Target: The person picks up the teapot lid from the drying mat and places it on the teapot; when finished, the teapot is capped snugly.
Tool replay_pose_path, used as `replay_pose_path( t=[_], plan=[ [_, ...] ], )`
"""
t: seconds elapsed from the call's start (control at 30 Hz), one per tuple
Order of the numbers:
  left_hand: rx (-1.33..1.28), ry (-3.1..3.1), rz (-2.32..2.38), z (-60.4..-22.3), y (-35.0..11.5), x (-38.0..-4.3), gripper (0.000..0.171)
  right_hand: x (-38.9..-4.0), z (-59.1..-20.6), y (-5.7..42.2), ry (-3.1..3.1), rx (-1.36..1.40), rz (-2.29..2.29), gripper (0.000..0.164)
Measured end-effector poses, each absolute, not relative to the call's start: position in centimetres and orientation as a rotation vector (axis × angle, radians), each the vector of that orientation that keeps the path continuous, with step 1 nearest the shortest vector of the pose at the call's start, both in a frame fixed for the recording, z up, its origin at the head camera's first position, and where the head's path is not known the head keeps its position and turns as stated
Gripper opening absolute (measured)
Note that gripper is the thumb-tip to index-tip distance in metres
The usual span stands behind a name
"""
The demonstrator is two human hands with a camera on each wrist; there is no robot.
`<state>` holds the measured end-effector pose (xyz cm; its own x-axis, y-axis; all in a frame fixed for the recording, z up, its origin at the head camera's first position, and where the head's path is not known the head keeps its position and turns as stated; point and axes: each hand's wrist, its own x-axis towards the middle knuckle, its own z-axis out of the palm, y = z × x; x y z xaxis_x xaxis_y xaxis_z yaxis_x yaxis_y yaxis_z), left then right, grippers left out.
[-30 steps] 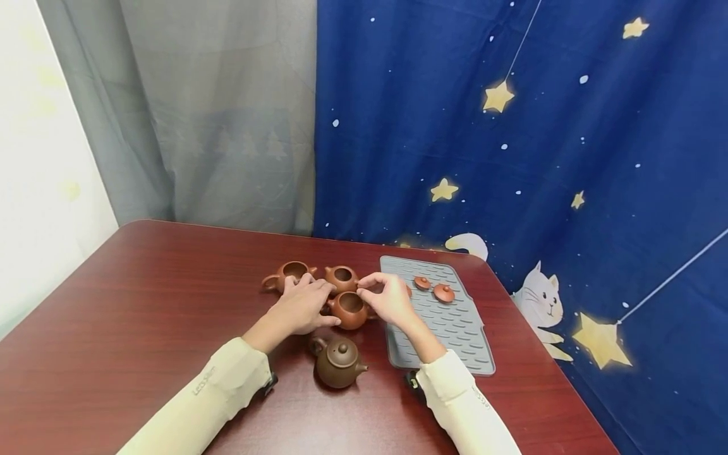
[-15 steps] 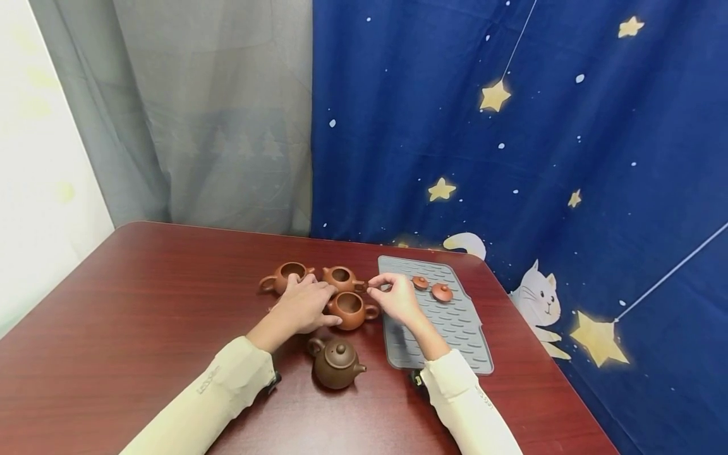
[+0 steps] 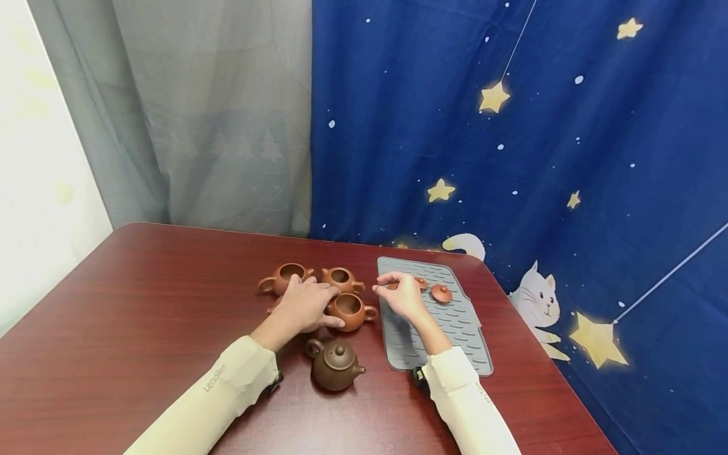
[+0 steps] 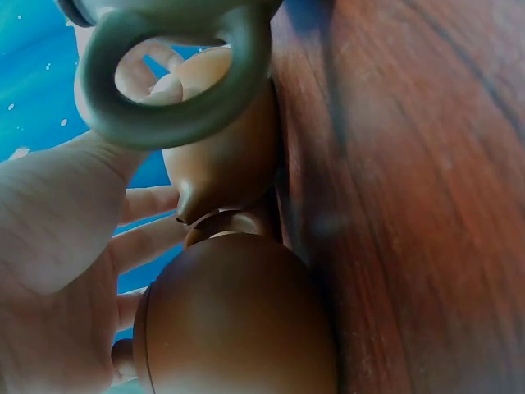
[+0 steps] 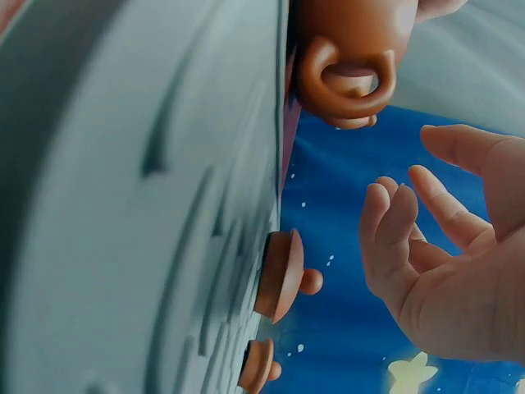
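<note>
My left hand (image 3: 306,304) lies over a brown clay teapot (image 4: 238,320) with a lid, which it mostly hides in the head view. Its fingers are spread, and the thumb reaches to the side of an open brown teapot (image 3: 349,311). My right hand (image 3: 405,296) hovers above the left part of the grey mat (image 3: 438,335). In the right wrist view its thumb and fingers are apart with nothing between them. Small lids lie by it on the mat: one lid (image 3: 442,293) to the right, another lid (image 3: 421,283) half behind the hand.
Two more open teapots stand farther back, a left one (image 3: 291,273) and a right one (image 3: 340,277). Nearest the person is a dark lidded teapot (image 3: 335,365), its spout to the right. The red-brown table (image 3: 142,303) ends before a starry blue curtain (image 3: 398,126).
The right hand has drawn back to the right, away from the front open teapot and its handle, to over the mat. The left hand has stayed almost still.
</note>
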<state>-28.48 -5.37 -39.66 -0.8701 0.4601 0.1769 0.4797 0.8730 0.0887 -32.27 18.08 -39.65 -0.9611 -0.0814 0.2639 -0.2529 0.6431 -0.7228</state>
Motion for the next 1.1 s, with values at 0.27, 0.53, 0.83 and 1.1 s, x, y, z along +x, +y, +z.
replay_pose_path(
  t=[0.27, 0.53, 0.83, 1.1],
  plan=[
    [-0.726, -2.891, -0.18, -39.5, -5.1, -28.7, 0.061, -33.1, -39.8, 18.6, -2.677, 0.193, 1.151, 0.028],
    [-0.694, -2.945, -0.21, -39.6, -5.1, -28.9, 0.062, -33.7, -40.1, 18.9, -2.724, 0.11, 1.125, 0.039],
    [-0.685, -2.94, -0.215, -39.4, -5.0, -28.7, 0.06, -33.8, -40.6, 19.3, -2.841, 0.027, 1.077, 0.046],
    [-0.673, -2.958, -0.202, -39.2, -4.8, -28.6, 0.061, -33.6, -40.3, 19.7, -2.84, -0.045, 1.03, 0.034]
  ],
)
